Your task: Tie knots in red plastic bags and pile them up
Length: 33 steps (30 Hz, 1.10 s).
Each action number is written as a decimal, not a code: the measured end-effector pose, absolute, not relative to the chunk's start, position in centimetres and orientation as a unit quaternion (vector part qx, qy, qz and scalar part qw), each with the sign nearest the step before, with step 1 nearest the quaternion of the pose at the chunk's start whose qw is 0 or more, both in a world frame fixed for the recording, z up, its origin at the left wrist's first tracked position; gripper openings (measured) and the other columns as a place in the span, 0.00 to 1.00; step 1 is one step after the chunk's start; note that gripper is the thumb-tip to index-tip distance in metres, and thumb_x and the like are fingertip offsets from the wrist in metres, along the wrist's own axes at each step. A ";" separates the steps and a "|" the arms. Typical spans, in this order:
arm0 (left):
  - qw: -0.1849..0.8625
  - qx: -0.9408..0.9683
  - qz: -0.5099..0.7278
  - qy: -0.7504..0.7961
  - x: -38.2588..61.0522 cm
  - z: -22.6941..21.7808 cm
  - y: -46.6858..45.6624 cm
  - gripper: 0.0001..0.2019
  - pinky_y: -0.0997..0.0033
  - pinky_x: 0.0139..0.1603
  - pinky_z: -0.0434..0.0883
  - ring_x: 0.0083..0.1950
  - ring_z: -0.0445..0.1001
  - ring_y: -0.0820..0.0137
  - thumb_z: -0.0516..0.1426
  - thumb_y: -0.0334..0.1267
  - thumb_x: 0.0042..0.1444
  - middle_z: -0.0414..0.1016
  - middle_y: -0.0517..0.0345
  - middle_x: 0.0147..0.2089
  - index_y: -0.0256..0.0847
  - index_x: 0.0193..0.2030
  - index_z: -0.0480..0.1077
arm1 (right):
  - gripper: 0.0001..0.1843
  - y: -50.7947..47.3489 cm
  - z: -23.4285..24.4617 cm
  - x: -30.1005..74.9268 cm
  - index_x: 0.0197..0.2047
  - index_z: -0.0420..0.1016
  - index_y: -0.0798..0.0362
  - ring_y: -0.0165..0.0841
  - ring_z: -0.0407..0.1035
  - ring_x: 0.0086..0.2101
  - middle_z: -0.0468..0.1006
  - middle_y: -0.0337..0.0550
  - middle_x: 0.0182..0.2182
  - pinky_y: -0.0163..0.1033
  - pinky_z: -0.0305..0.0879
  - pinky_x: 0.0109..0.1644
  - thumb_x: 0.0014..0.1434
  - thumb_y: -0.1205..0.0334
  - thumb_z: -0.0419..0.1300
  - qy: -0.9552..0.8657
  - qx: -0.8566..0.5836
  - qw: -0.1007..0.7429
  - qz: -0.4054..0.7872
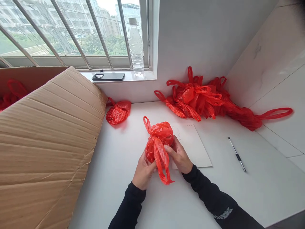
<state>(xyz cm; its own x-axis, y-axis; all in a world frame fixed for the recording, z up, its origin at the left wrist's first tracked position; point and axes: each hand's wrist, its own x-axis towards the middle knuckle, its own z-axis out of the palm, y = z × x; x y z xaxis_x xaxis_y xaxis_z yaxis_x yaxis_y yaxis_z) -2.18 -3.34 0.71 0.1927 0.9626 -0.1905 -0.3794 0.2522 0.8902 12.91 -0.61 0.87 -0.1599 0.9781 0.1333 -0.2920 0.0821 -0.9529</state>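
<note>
A knotted red plastic bag (162, 133) is held between my two hands above the white table. My left hand (144, 171) is closed on its lower left side, and my right hand (179, 156) grips it from the right. One handle loop sticks up at the top left, while another hangs down in front. What the bag contains is hidden. Under and beside my right hand lies a white sheet of paper (195, 146) with small marks near its top.
Many red plastic bags (197, 95) are heaped against the wall. Another red bag (118, 112) rests beside a large cardboard box (47, 149) on the left. A pen (237, 155) lies at right. On the windowsill are a phone (108, 76) and a water bottle (136, 47).
</note>
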 end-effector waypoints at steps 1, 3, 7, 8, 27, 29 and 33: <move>0.681 0.359 0.489 0.409 -2.1 0.9 -3.4 0.24 0.64 0.32 0.74 0.34 0.77 0.61 0.70 0.35 0.42 0.79 0.52 0.40 0.42 0.48 0.72 | 0.18 -0.7 0.9 12.8 0.53 0.68 0.45 0.40 0.70 0.48 0.76 0.42 0.48 0.45 0.66 0.55 0.61 0.54 0.63 -0.498 -0.345 0.543 0.582; 0.681 0.349 0.483 0.425 -2.1 1.4 -3.5 0.22 0.60 0.35 0.77 0.35 0.79 0.57 0.70 0.34 0.41 0.79 0.52 0.39 0.43 0.46 0.73 | 0.19 -0.7 0.9 12.7 0.54 0.68 0.45 0.41 0.70 0.49 0.76 0.43 0.49 0.46 0.66 0.55 0.60 0.55 0.64 -0.501 -0.342 0.539 0.584; 0.679 0.333 0.485 0.439 -1.9 1.9 -3.6 0.25 0.56 0.37 0.79 0.40 0.80 0.52 0.70 0.32 0.38 0.80 0.51 0.43 0.44 0.46 0.73 | 0.18 -0.7 0.7 12.7 0.52 0.68 0.45 0.40 0.70 0.49 0.76 0.42 0.47 0.46 0.65 0.56 0.60 0.57 0.64 -0.491 -0.345 0.544 0.586; 0.680 0.333 0.487 0.436 -1.8 2.0 -3.7 0.24 0.56 0.37 0.79 0.41 0.80 0.51 0.70 0.32 0.39 0.80 0.50 0.43 0.43 0.45 0.73 | 0.17 -0.6 0.7 12.7 0.52 0.69 0.45 0.40 0.70 0.48 0.76 0.42 0.47 0.46 0.65 0.56 0.60 0.57 0.64 -0.486 -0.345 0.545 0.589; 0.685 0.287 0.534 0.403 -1.8 1.4 -3.7 0.29 0.60 0.45 0.78 0.53 0.76 0.55 0.64 0.39 0.51 0.75 0.47 0.57 0.43 0.61 0.64 | 0.31 -0.2 -0.4 13.2 0.63 0.62 0.44 0.40 0.70 0.52 0.76 0.45 0.50 0.47 0.64 0.58 0.58 0.59 0.65 -0.476 -0.336 0.525 0.620; 0.688 0.281 0.542 0.393 -1.7 1.3 -3.6 0.26 0.58 0.48 0.77 0.54 0.75 0.54 0.64 0.39 0.52 0.76 0.47 0.55 0.40 0.58 0.67 | 0.30 0.0 -0.7 13.2 0.63 0.63 0.44 0.40 0.70 0.53 0.77 0.44 0.50 0.48 0.64 0.59 0.59 0.59 0.64 -0.456 -0.330 0.537 0.629; 0.687 0.258 0.563 0.379 -1.7 1.0 -3.5 0.22 0.56 0.51 0.75 0.57 0.73 0.53 0.61 0.41 0.55 0.76 0.46 0.55 0.39 0.56 0.70 | 0.26 0.1 -0.7 13.1 0.61 0.65 0.44 0.40 0.68 0.55 0.76 0.44 0.52 0.49 0.61 0.63 0.60 0.57 0.63 -0.428 -0.321 0.553 0.639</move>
<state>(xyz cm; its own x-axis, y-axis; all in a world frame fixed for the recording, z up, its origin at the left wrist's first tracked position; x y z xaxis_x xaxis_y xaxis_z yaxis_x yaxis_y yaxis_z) -1.72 -3.50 0.97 0.0782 0.9698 -0.2309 -0.5785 0.2328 0.7818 13.06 0.13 -0.67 -0.1831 0.9811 0.0633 -0.4325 -0.0225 -0.9013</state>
